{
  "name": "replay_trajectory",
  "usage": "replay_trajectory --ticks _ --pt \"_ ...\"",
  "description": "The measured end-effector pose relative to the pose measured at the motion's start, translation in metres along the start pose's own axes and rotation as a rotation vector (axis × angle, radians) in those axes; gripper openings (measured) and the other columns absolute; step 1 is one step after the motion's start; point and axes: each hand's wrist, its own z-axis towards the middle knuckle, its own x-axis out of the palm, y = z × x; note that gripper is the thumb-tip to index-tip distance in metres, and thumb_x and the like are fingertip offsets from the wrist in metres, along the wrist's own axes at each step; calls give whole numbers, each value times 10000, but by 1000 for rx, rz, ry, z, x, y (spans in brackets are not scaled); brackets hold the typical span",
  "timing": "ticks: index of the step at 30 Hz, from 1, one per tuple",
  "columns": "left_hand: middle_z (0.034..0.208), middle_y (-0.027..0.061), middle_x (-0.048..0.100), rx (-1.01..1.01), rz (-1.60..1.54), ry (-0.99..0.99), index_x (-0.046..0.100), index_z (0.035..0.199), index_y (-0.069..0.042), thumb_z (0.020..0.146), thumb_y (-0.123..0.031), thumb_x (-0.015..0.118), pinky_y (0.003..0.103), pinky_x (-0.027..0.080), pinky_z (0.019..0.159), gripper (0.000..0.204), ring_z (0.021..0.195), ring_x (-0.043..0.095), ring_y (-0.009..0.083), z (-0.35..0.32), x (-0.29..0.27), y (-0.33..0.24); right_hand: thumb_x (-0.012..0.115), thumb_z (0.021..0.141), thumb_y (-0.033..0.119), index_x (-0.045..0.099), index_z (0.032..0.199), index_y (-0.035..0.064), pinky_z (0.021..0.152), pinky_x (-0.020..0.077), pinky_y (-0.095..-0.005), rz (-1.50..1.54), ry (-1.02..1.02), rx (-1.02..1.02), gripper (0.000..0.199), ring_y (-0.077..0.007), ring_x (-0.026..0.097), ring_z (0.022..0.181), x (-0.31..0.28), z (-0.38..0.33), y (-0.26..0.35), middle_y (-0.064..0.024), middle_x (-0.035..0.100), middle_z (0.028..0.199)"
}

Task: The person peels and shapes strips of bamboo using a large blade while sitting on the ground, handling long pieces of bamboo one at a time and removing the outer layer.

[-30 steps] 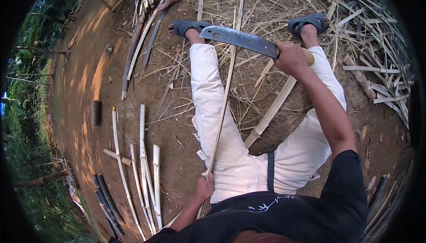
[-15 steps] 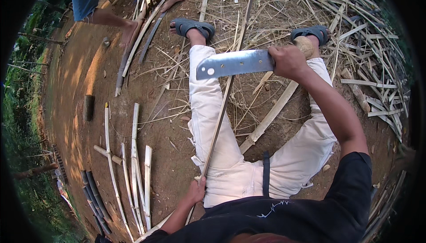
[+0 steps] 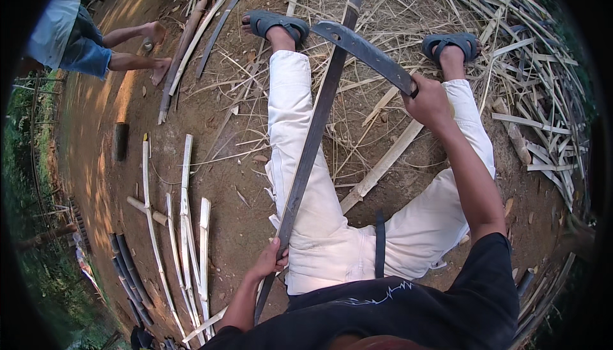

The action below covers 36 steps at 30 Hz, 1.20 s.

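My left hand point(image 3: 268, 261) is closed round the lower part of a long bamboo strip point(image 3: 314, 142), by my left thigh. The strip runs up past my left leg, its dark outer face showing. In my right hand point(image 3: 429, 102), over my right shin, is a machete point(image 3: 377, 60) gripped by its handle. Its broad blade is tilted, with two holes near the tip, and crosses in front of the strip's far part. I cannot tell whether blade and strip touch. Between my legs lies a pale split bamboo piece point(image 3: 386, 163).
Several split bamboo strips point(image 3: 186, 209) and dark poles point(image 3: 131, 273) lie at the left. A heap of bamboo offcuts point(image 3: 543, 88) fills the right, with shavings point(image 3: 377, 30) ahead. A short log point(image 3: 120, 141) stands at left. Another person point(image 3: 96, 43) is at the upper left.
The bamboo strip has turned from its thin edge to its wide dark face. The machete has swung from a flat, level pose to a slanted one, its tip farther away. The other person moved left.
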Motion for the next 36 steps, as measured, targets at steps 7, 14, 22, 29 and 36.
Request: replay_trajectory --ticks 7,14,22,29,36 --pt "558 -50 329 126 70 104 413 797 -121 977 -748 232 236 270 407 676 422 264 59 13 48 -120 718 729 162 596 812 55 582 490 -440 239 -10 -161 182 -370 639 624 27 -127 71 -144 633 662" --pt "503 -57 312 102 47 215 408 771 -130 890 -856 242 225 287 370 754 349 258 66 73 99 -192 812 850 297 567 740 39 482 410 -288 644 -14 386 373 -75 521 524 12 -114 102 -51 591 594" --pt "578 -37 425 183 -74 309 490 886 -102 814 -929 163 207 334 390 892 383 339 54 80 97 -181 871 792 352 513 771 88 487 442 -226 1119 -80 579 445 -71 569 528 47 -63 112 -21 651 678" --pt "832 40 592 531 111 -183 539 1081 -37 960 -772 162 237 474 619 835 635 577 106 70 103 -167 880 781 293 520 773 94 489 450 -235 1313 -69 536 411 -85 564 516 62 -45 127 -30 623 668" --pt "1064 86 622 687 277 -676 553 1211 -29 1059 -563 266 313 477 837 625 948 614 167 31 54 -84 734 905 228 656 1015 19 606 490 -252 1502 113 445 249 -81 564 645 51 -48 112 -88 736 899"
